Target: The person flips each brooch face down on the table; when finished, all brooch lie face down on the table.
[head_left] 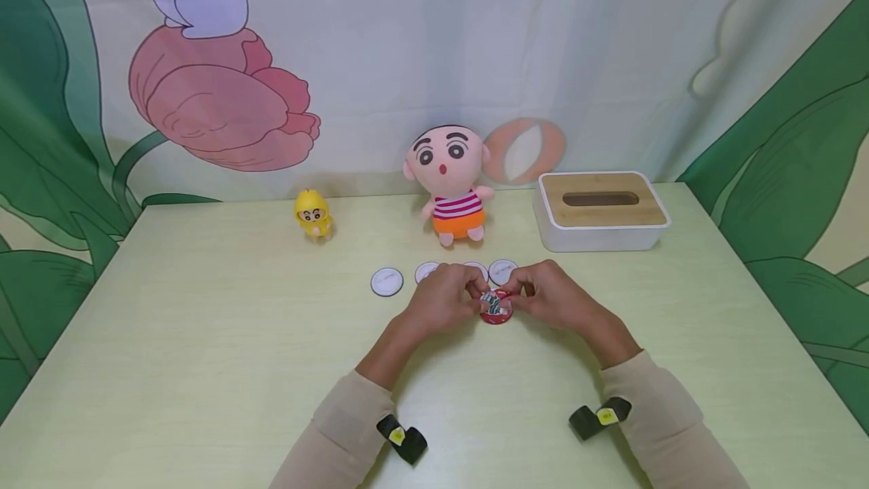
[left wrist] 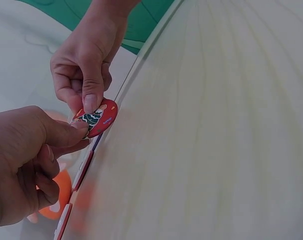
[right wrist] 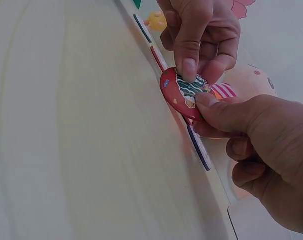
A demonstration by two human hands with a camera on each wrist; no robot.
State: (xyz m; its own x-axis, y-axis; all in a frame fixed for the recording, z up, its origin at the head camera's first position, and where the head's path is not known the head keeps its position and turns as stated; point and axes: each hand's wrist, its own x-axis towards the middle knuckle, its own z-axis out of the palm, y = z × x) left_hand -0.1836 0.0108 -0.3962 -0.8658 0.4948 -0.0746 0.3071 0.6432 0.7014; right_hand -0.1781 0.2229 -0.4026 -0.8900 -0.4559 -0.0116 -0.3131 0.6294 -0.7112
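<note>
A round red disc (head_left: pixel 498 318) with a printed picture is held up between both hands near the middle of the table. My left hand (head_left: pixel 444 296) pinches its left edge between thumb and fingers. On the opposite edge, my right hand (head_left: pixel 553 297) has the same kind of pinch. The left wrist view shows both thumbs lying on the printed face of the disc (left wrist: pixel 107 120), which is tilted. Just behind the hands lies a row of several white-faced round discs, the leftmost disc (head_left: pixel 387 282) apart and the rightmost disc (head_left: pixel 503 272) near my right fingers; my left hand partly covers the ones between.
At the back stand a small yellow-hooded figure (head_left: pixel 313 214), a plush doll (head_left: pixel 453 186) in striped top and orange shorts, and a white tissue box (head_left: pixel 604 238) with a wooden lid. A printed curtain (head_left: pixel 407 36) hangs behind the table's far edge.
</note>
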